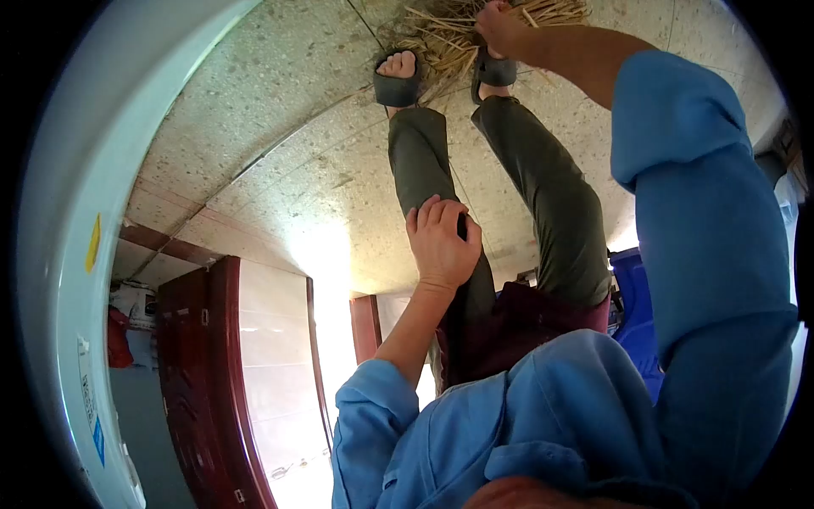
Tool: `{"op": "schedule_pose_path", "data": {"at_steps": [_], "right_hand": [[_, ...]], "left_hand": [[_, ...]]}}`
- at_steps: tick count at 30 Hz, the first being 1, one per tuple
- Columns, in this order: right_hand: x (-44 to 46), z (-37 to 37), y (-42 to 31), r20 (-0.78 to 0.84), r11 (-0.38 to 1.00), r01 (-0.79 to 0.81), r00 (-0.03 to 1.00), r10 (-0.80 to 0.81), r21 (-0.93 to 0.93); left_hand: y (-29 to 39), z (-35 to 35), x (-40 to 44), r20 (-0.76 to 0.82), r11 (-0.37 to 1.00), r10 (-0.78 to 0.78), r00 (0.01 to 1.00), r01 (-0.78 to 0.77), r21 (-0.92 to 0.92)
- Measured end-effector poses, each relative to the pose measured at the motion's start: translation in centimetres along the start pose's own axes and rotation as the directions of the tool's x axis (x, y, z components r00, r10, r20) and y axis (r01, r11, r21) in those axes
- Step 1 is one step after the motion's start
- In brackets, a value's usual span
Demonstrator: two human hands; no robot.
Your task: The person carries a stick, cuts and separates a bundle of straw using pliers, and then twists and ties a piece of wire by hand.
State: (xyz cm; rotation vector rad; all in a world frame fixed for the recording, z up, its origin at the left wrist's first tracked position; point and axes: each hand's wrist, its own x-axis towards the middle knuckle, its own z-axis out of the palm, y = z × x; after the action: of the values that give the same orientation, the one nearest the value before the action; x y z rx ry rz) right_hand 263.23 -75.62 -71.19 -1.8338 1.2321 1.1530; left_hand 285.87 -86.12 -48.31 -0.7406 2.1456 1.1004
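Note:
My left hand [443, 242] rests on my left knee with its fingers bent. A small black item [462, 226] shows between its thumb and forefinger, too hidden to name. At the top edge of the view, my right hand [502, 32] is closed at a heap of dry straw [449, 53], with stalks at its fingertips; part of the grip is hard to see. The straw lies on the floor between and beyond my feet, which are in dark sandals [397, 88].
Speckled floor tiles [280, 110] lie under my feet. A pale curved surface [64, 254] fills the left edge. Dark red doors [199, 365] stand at lower left. Something blue [636, 314] is behind my seat on the right.

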Motion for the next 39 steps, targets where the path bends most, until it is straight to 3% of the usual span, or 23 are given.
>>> {"op": "schedule_pose_path", "data": {"at_steps": [5, 11, 16, 22, 25, 28, 30, 32, 33, 34, 35, 37, 39], "right_hand": [[-0.3, -1.0, -0.8, 0.097, 0.991, -0.081, 0.993, 0.070, 0.109], [-2.0, -0.2, 2.7, 0.018, 0.863, -0.025, 1.000, 0.018, 0.505], [-3.3, 0.5, 4.3, 0.003, 0.783, -0.008, 1.000, 0.007, 0.622], [-3.9, -0.2, 4.0, 0.008, 0.851, -0.017, 1.000, 0.015, 0.524], [-4.7, -2.5, 3.1, 0.026, 0.946, 0.015, 0.999, -0.024, 0.325], [-6.2, -6.5, 2.4, 0.167, 0.983, 0.137, 0.974, -0.156, 0.120], [-3.5, -4.1, -1.5, 0.147, 0.999, -0.029, 0.989, 0.031, -0.012], [0.7, 0.6, -5.6, 0.036, 0.912, -0.328, 0.937, 0.346, -0.245], [1.0, 1.0, -6.6, 0.005, 0.881, -0.373, 0.920, 0.391, -0.289], [0.0, -0.2, -6.4, 0.150, 0.930, -0.253, 0.942, 0.299, -0.266], [-0.8, -1.2, -5.7, 0.153, 0.928, -0.253, 0.941, 0.302, -0.274], [-2.0, -2.9, -4.2, 0.258, 0.926, -0.349, 0.916, 0.306, 0.141], [0.0, 0.5, -4.8, 0.169, 0.882, -0.405, 0.912, 0.373, 0.242]], "left_hand": [[-0.1, 0.1, -0.1, -0.003, 1.000, -0.017, 1.000, 0.017, 0.018], [-0.1, 0.2, -0.1, 0.022, 0.999, -0.040, 0.999, 0.040, -0.004], [0.2, 0.4, 0.0, 0.022, 0.999, -0.030, 0.999, 0.031, -0.013], [0.1, 0.7, -0.1, 0.024, 1.000, -0.024, 0.999, 0.024, -0.006], [0.3, 0.9, -0.3, 0.032, 1.000, -0.018, 0.999, 0.018, 0.003], [0.3, 0.9, -0.2, 0.038, 1.000, -0.010, 0.999, 0.009, 0.010], [0.3, 0.7, -0.2, 0.038, 1.000, -0.006, 0.999, 0.005, 0.014], [0.3, 0.8, -0.2, 0.037, 1.000, -0.016, 0.999, 0.016, 0.000], [0.2, 0.8, -0.2, 0.032, 1.000, -0.013, 0.999, 0.013, -0.005], [0.2, 0.8, -0.3, 0.029, 1.000, -0.010, 1.000, 0.010, -0.009], [0.1, 0.8, -0.3, 0.028, 1.000, -0.008, 1.000, 0.008, -0.015], [0.1, 0.8, -0.3, 0.020, 1.000, -0.007, 1.000, 0.007, -0.019], [0.1, 0.8, -0.3, 0.015, 1.000, -0.010, 1.000, 0.011, -0.021]]}}
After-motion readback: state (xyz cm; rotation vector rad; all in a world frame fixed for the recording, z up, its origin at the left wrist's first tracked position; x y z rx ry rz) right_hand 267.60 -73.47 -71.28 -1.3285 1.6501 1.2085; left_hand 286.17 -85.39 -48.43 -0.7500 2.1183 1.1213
